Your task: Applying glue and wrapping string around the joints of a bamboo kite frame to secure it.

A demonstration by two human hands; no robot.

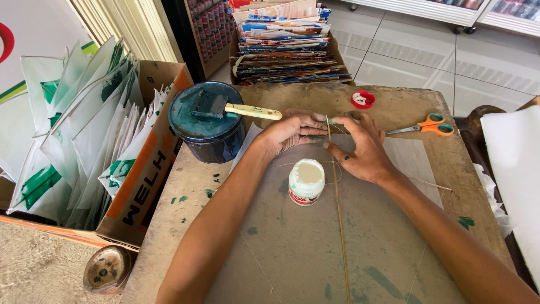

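Bamboo stick (339, 214) is pinched at its top by left hand (292, 132) and right hand (365, 152), beside glue jar (306, 181) on bench (185, 208).

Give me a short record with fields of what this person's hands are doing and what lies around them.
Left hand: pinches the top of a thin upright bamboo stick
Right hand: fingers at the same stick top, grip closed on it
Under the hands: pale thin paper sheet on a paint-stained wooden board
Near left hand: small white glue pot; dark round paint tin with brush
Near right hand: orange-handled scissors
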